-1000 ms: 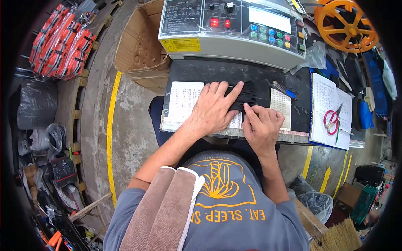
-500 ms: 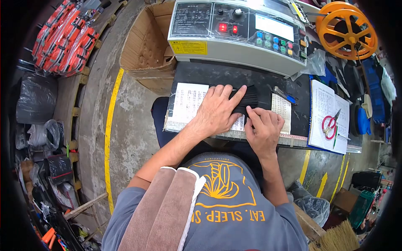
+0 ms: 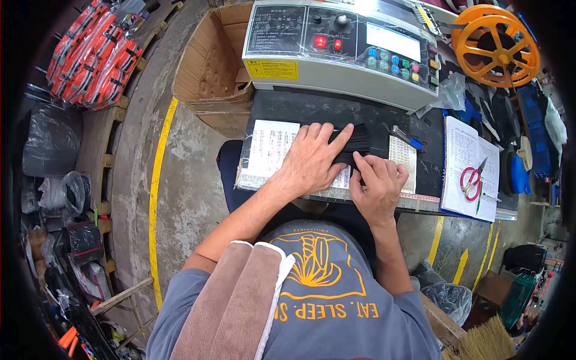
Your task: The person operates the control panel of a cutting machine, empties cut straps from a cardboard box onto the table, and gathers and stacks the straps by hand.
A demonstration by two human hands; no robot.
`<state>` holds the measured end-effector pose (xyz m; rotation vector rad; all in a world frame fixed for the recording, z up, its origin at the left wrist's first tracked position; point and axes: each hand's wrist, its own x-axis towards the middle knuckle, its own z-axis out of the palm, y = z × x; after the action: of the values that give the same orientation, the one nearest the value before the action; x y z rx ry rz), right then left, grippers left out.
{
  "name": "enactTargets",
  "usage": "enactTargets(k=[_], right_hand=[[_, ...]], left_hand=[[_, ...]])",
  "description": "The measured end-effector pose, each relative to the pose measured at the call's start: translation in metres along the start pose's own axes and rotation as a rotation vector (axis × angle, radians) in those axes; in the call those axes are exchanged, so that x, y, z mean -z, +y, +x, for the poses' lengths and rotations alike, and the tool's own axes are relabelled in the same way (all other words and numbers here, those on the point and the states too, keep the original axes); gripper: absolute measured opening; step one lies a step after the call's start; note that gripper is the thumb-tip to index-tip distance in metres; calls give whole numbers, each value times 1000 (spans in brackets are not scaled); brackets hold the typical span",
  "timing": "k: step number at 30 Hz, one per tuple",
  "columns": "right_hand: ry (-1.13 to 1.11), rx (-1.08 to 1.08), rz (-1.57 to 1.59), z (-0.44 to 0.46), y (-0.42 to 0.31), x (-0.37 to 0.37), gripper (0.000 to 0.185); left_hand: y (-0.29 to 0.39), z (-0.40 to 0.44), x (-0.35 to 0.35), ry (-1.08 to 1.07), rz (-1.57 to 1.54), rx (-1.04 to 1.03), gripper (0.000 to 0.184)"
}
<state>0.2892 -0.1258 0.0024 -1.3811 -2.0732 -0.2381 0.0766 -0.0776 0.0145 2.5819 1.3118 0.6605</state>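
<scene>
A bundle of thin black strips (image 3: 359, 139) lies across the black tabletop in front of me. My left hand (image 3: 313, 156) covers its left part, palm down, with the index finger over the strips and the thumb below them. What its other fingers press on is hidden. My right hand (image 3: 379, 186) rests at the table's front edge with its fingers curled. Its index fingertip touches the lower side of the bundle, and I cannot see what lies under its curled fingers. A printed sheet (image 3: 264, 147) lies left of my left hand; another paper (image 3: 403, 157) is just beyond my right hand.
A control machine (image 3: 342, 57) with lit red switches stands behind the strips. Snips (image 3: 408, 139) lie to the right, near an open notebook (image 3: 462, 144) bearing scissors (image 3: 471, 183). A cardboard box (image 3: 210, 66) stands left of the machine. A ruler (image 3: 420, 197) edges the table.
</scene>
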Motion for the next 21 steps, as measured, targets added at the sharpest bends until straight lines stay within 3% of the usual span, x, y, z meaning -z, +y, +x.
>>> enactTargets(k=[21], right_hand=[[-11, 17, 9, -1, 1, 1, 43]], left_hand=[[1, 2, -1, 26, 22, -7, 89]])
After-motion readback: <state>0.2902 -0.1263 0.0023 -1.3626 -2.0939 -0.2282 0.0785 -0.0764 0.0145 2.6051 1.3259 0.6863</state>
